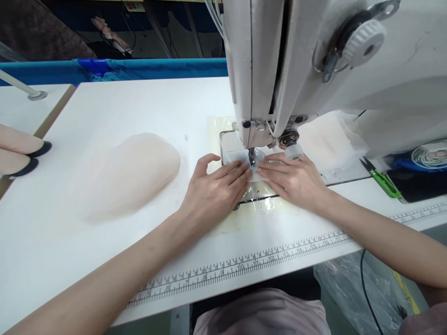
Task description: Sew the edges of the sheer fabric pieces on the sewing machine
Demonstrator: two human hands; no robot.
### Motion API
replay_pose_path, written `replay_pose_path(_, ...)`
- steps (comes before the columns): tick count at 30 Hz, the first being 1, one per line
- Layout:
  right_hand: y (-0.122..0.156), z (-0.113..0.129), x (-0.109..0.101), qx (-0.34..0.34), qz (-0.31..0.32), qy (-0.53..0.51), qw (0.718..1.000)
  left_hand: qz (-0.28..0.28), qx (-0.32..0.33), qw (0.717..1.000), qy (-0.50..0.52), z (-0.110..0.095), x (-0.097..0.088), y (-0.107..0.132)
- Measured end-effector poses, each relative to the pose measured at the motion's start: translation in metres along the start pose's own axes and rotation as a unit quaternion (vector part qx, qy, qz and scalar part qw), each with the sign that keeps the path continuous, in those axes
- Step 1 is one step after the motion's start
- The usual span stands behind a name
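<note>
My left hand [218, 186] lies with its fingers stretched out on the machine bed, left of the presser foot [252, 157]. On the other side of the foot my right hand [295, 179] rests flat, fingertips close to the needle area. Between the fingertips is a small whitish piece of thin fabric [257, 177], partly covered by both hands. They press on it without gripping it. The sewing machine [265, 70] stands over this spot. A sheer pale fabric piece [139, 177] is spread on the table to the left.
More white fabric [328, 139] lies beneath the machine arm. Green thread snips [382, 179] are at the right, beside a dark flat object [419, 184]. A printed ruler [240, 267] runs along the front edge. Beige pieces with black ends [21, 151] sit far left.
</note>
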State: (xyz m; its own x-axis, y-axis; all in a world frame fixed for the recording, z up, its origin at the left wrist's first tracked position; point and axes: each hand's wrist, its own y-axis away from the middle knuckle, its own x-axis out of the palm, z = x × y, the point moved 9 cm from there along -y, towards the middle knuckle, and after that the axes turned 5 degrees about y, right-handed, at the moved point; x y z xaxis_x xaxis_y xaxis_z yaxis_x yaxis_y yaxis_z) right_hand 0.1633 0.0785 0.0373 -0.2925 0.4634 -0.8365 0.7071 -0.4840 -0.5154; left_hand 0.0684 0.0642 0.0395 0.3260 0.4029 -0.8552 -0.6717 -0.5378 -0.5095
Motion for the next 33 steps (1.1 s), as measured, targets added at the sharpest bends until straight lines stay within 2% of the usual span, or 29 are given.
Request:
replay_pose_path(7,-0.001,-0.004,0.006,0.016,0.021,0.006,1.0,0.009,-0.018,0.999,0.036,0.007,0.004,-0.001)
replay_pose_path(21,0.0,-0.008,0.011,0.026,0.034,0.04,0.998,0.015,-0.028,0.999,0.043,0.011,0.01,-0.001)
replay_pose_path(27,0.0,-0.007,0.011,0.029,0.031,0.046,0.998,0.017,-0.034,0.999,0.03,0.014,0.011,-0.001)
replay_pose_path(31,0.0,-0.008,0.01,0.038,0.046,0.018,0.998,0.053,-0.065,0.996,-0.006,0.02,0.014,0.001)
replay_pose_path(33,0.0,-0.007,0.008,0.037,0.045,0.001,0.998,0.057,-0.063,0.996,-0.04,0.018,0.008,0.002)
